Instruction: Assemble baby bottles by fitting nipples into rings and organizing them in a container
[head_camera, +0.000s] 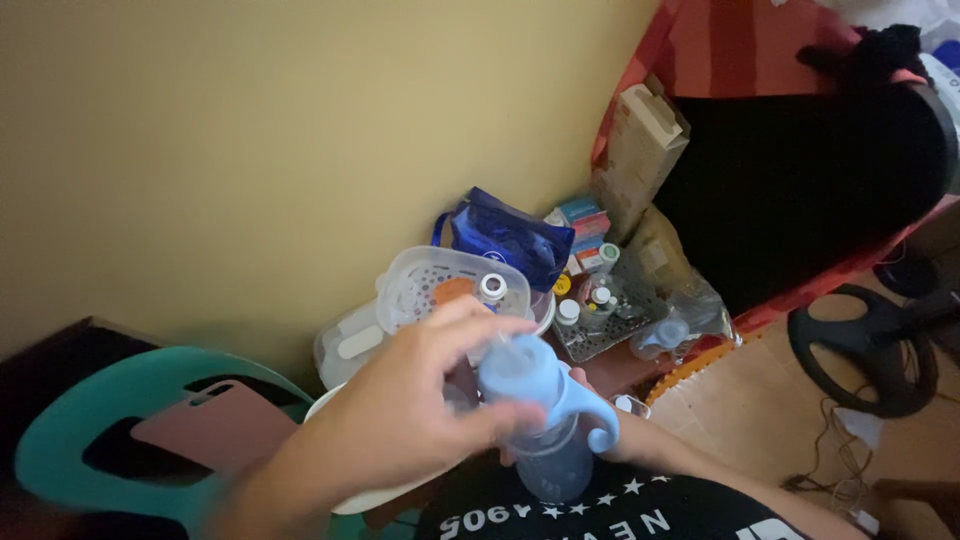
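Home room corner: yellow wall (250, 130), teal plastic chair (120, 420), baby-bottle clutter (600, 300), floor fan base (865, 350).

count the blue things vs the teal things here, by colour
blue: 3 - the handled bottle held in both hands, the dark blue bag by the wall, a small blue-topped bottle near the grey basket
teal: 1 - the plastic chair
total: 4

Smooth matt blue plastic baby bottle (545, 420) (translucent body), clear glossy plastic tub (455, 290), matt painted wall (250, 150)
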